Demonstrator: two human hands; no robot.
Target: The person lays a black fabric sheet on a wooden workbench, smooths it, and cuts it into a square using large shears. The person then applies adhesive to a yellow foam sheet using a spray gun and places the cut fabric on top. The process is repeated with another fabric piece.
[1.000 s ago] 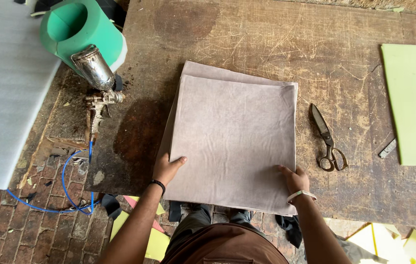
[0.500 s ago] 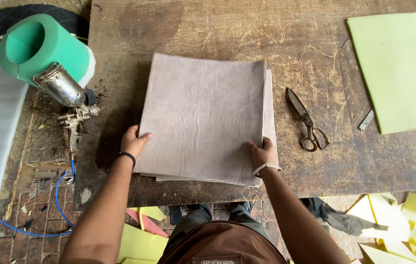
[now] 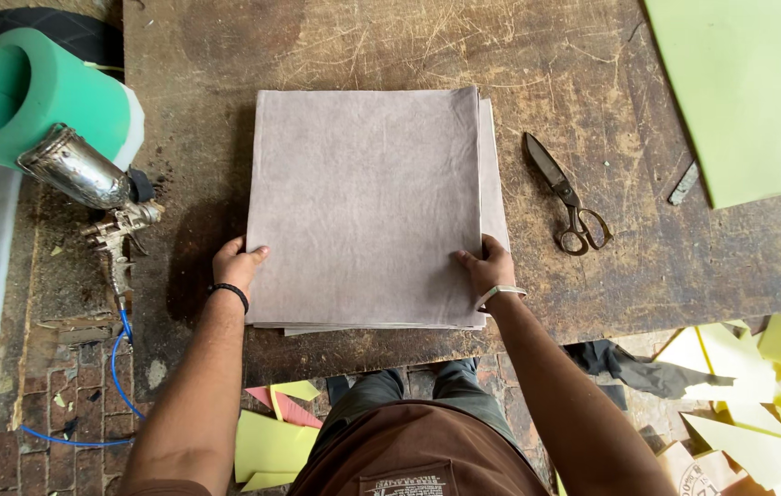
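Stack of grey-brown fabric squares [image 3: 367, 207] lies flat on a scarred wooden workbench [image 3: 390, 46], near edge just at the bench's front lip. Lower sheets peek out along the right side and the near edge.

Left hand [image 3: 236, 264]: at the stack's left edge, near corner. Fingers curled, fingertips [image 3: 257, 250] touching the top sheet's edge, thumb side against the stack. Not spread wide; a light pinch on the edge. Black band at the wrist.

Right hand [image 3: 487, 268]: at the stack's right edge, near corner. Thumb lies on top of the upper sheet, fingers bent down along the side over the offset lower sheets. Cannot tell whether the fingers reach under. Pale bracelet at the wrist.

Beyond the right fingers, on bare bench: dark metal shears [image 3: 565, 195], blades pointing away, handles toward the person, apart from the stack. Farther right, a pale green foam sheet [image 3: 758, 83], with a small grey bar [image 3: 684, 184] just beside its near edge.

Out from the left fingers, off the bench: spray gun with metal cup [image 3: 87, 184], blue hose [image 3: 115, 367] trailing to the brick floor, green foam roll [image 3: 32, 101] behind it.

Below the bench: yellow foam offcuts [image 3: 776, 395].
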